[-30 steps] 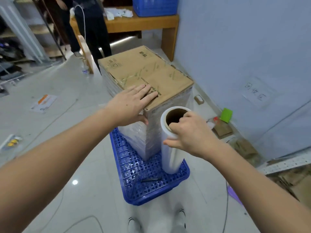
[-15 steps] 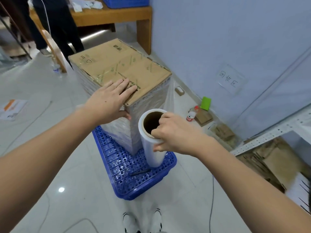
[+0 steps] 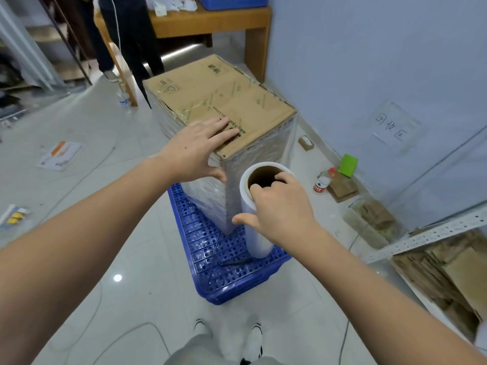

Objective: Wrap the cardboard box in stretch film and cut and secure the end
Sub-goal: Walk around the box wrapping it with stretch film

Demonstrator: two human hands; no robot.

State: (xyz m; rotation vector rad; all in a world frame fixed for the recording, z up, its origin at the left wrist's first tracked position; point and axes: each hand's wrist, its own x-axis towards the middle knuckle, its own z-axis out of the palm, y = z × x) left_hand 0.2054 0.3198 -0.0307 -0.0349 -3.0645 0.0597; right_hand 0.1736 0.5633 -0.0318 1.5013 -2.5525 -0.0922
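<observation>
A brown cardboard box [image 3: 218, 101] stands on a blue plastic pallet [image 3: 210, 248], its sides covered in clear stretch film. My left hand [image 3: 195, 151] lies flat on the box's near top corner, fingers straight, thumb down over the edge. My right hand [image 3: 279, 204] grips the top rim of the upright stretch film roll [image 3: 257, 233], fingers hooked into its cardboard core. The roll stands beside the box's near corner, and film runs from it to the box's right side. A thin dark tool [image 3: 235, 262] lies on the pallet in front of the roll.
A blue wall rises close on the right, with a bottle [image 3: 322, 184], a green item [image 3: 347, 165] and cardboard scraps [image 3: 379, 214] at its foot. A wooden table [image 3: 210, 22] and a standing person [image 3: 129, 40] are behind the box. Papers [image 3: 62, 155] lie on the tiled floor at left.
The view has swung as I shifted round the box's near corner. My right hand still carries the roll beside that corner, and my left hand stays flat on the box top.
</observation>
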